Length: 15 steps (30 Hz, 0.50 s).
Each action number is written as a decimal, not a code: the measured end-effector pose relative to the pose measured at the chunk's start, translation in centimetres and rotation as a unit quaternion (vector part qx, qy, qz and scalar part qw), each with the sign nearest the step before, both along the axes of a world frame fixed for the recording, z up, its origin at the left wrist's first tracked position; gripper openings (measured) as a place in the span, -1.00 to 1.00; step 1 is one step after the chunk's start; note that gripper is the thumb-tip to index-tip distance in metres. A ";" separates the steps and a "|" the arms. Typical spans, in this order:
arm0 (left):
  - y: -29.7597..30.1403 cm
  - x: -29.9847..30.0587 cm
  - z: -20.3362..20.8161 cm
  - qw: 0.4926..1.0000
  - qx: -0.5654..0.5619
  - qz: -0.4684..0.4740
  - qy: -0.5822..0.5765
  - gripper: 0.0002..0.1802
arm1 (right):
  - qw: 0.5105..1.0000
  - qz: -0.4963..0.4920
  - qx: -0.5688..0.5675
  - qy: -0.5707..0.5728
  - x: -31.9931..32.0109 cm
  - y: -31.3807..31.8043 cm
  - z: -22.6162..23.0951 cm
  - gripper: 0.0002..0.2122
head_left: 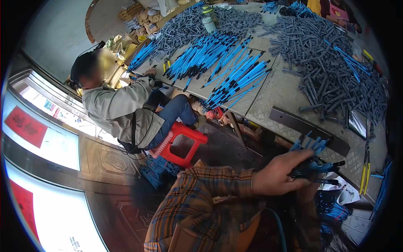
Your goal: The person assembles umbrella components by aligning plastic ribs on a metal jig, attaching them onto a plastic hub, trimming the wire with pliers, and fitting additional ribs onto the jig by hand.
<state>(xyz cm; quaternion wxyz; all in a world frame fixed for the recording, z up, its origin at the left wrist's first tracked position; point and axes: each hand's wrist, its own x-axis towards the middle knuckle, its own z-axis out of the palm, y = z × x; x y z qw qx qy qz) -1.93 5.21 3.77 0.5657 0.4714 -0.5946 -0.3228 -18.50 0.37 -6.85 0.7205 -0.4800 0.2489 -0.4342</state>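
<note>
While the grip of the left hand is closed on a bundle of blue rods with black ends, held on the near side of a dark bar, the right hand is mostly hidden in shadow under the bundle, and whether it is clamped or apart cannot be told. The bar is set along the near edge of the desk. To its right, yellow-handled pliers are seen; beyond it, grey plugs are heaped. Beyond it to the left, more blue rods are spread. Farther left of it, a red stool is occupied by a co-worker in a pale jacket.
</note>
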 end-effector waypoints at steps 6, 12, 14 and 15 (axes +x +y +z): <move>0.1 -1.1 -2.8 0.997 0.009 0.064 -0.034 -0.51 | 0.995 -0.096 -0.010 -0.011 3.4 1.8 -2.2 -0.67; 0.1 -0.9 -3.6 0.997 0.029 0.053 -0.055 -0.56 | 0.995 -0.076 0.047 -0.051 3.3 2.2 -3.0 -0.68; -0.5 -0.1 -3.8 0.998 0.040 0.002 -0.058 -0.58 | 0.993 -0.098 0.016 -0.060 3.3 2.7 -3.3 -0.70; -0.8 0.3 -3.9 0.998 0.023 -0.035 -0.056 -0.60 | 0.997 -0.076 -0.026 -0.015 3.0 2.7 -3.0 -0.71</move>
